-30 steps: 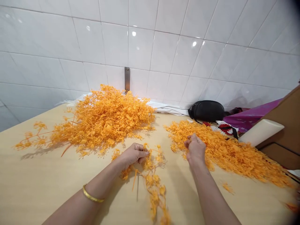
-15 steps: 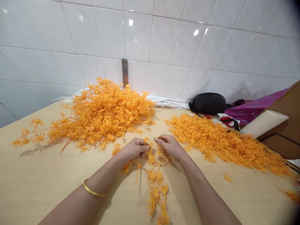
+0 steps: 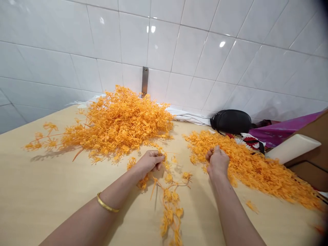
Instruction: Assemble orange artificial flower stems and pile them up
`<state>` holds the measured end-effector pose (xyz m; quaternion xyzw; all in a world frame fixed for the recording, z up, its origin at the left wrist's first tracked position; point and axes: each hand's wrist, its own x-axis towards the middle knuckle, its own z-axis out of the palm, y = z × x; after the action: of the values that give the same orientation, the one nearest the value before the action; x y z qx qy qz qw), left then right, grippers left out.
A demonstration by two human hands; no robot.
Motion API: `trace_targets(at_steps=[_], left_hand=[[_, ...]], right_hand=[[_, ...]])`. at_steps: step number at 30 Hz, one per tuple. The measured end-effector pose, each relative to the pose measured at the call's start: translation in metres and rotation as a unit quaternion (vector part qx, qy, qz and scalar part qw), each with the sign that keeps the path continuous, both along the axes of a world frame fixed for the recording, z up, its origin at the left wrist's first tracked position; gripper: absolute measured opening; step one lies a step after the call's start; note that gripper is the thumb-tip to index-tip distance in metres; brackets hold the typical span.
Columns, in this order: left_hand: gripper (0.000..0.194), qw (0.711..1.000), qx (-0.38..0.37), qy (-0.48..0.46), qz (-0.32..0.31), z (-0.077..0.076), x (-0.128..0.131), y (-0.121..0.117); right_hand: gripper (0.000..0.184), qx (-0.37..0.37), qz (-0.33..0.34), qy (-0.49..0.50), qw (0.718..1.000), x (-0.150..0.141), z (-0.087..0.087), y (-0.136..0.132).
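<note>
I record the orange sprays (image 3: 120, 124) as moulded plastic, matt, rough with fine branching. The tabletop (image 3: 51, 191) is pale wood or wood-look laminate, smooth, low sheen. The wall tiles (image 3: 184, 51) are white glazed ceramic, glossy, throwing sharp highlights. The wall bracket (image 3: 145, 82) is dull grey metal. The black bag (image 3: 230, 122) is smooth leather or imitation leather, soft sheen. The white cloth (image 3: 189, 118) is matt and creased. The purple fabric (image 3: 282, 131) has a slight satin sheen. The bangle (image 3: 107, 202) I wear is polished gold-coloured metal.
</note>
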<state>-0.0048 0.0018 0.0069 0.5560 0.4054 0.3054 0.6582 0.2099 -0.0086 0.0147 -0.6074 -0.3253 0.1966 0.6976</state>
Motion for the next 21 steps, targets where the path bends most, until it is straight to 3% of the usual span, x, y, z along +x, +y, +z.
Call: trace_targets(at_steps=[2, 5, 9, 13, 19, 21], left_hand=[[0.024, 0.999, 0.001, -0.022, 0.030, -0.001, 0.001, 0.000], [0.026, 0.997, 0.002, -0.057, 0.052, -0.003, 0.002, 0.001], [0.027, 0.995, -0.006, -0.079, 0.061, -0.004, 0.004, 0.001], [0.027, 0.996, 0.000, -0.071, 0.052, -0.002, 0.005, -0.001], [0.027, 0.999, 0.037, -0.023, 0.019, -0.002, 0.004, -0.001], [0.025, 0.999, 0.044, -0.017, -0.004, -0.004, 0.003, 0.000]], right_hand=[[0.020, -0.014, 0.005, 0.033, 0.999, -0.004, 0.002, -0.002], [0.021, -0.028, 0.087, 0.027, 0.995, -0.023, 0.002, -0.006], [0.030, -0.052, 0.195, -0.060, 0.978, -0.046, 0.004, -0.012], [0.032, -0.097, 0.287, -0.170, 0.938, -0.059, 0.001, -0.017], [0.031, -0.116, 0.322, -0.229, 0.911, -0.056, -0.001, -0.016], [0.030, -0.124, 0.307, -0.293, 0.897, -0.047, 0.001, -0.016]])
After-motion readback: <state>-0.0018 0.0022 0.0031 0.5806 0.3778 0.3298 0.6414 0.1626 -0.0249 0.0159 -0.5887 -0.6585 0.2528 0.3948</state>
